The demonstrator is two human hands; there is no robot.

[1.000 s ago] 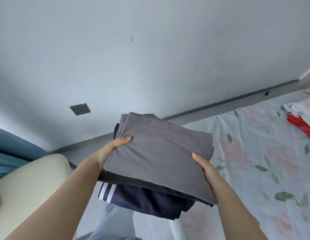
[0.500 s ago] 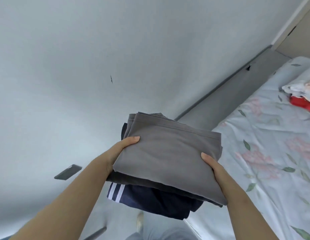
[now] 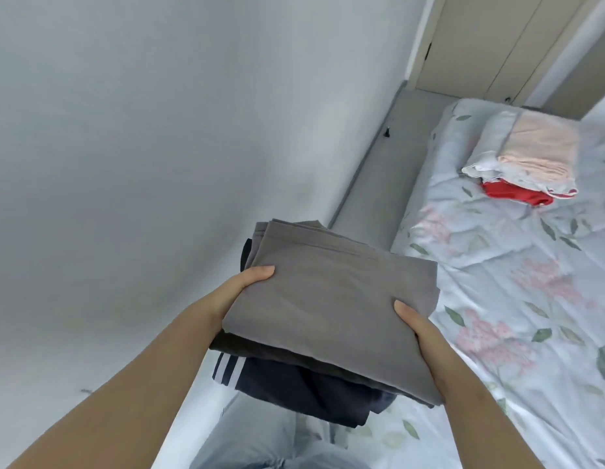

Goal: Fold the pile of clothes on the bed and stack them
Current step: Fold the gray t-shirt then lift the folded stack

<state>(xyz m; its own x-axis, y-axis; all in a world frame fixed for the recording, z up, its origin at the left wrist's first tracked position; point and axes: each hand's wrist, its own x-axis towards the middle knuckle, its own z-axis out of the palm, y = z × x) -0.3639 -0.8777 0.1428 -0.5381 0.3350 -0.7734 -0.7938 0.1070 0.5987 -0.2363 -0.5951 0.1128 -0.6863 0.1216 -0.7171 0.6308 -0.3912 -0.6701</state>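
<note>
Three folded garments make up the held stack (image 3: 328,336), raised in front of the body, seen at the left edge of the bed (image 3: 497,299).

1. Grey piece (image 3: 331,299) – top layer, flat, the widest of the three.
2. Dark brownish piece (image 3: 260,350) – middle layer, only its near edge showing.
3. Navy garment (image 3: 294,390) – bottom layer, white stripes at its left corner, its near edge sagging below the others.

Left hand (image 3: 242,289) – at the stack's left side, thumb pressed on top of the grey piece, fingers out of sight beneath; it clamps the stack between thumb and fingers.
Right hand (image 3: 418,328) – at the near right side, thumb on top in the same way, fingers hidden underneath, gripping likewise.

Second stack (image 3: 524,164) – lying on the far part of the bed, well apart from the held one: a peach piece (image 3: 538,147) uppermost, pale cloth under it, a red garment (image 3: 511,194) at the bottom.

Bed cover – pale blue with pink flowers and green leaves.
Wall (image 3: 125,130) – plain, pale grey, to the left.
Floor strip (image 3: 379,164) – grey, between wall and bed, with a small dark object (image 3: 388,132) on it.
Beige panels (image 3: 497,38) – beyond the bed's far end.
Light-blue trouser legs (image 3: 260,434) – below the held stack.
</note>
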